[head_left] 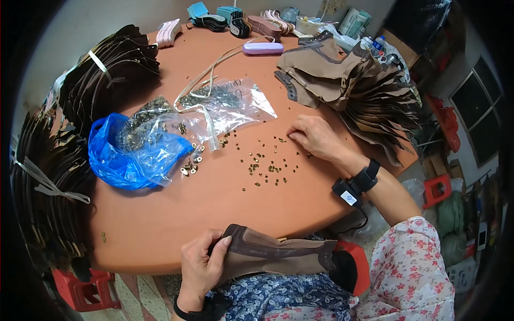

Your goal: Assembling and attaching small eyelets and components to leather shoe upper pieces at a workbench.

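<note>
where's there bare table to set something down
Widest: tabletop between blue bag and left hand. Smaller: below the right hand, right of the metal bits. Crowded: left edge with dark stacks, far right with brown pile, centre with clear bag.

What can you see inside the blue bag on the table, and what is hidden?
Inside the blue bag, clear plastic and many small metal pieces show at its open mouth. Its sides cover the bottom, so anything there cannot be seen.
</note>
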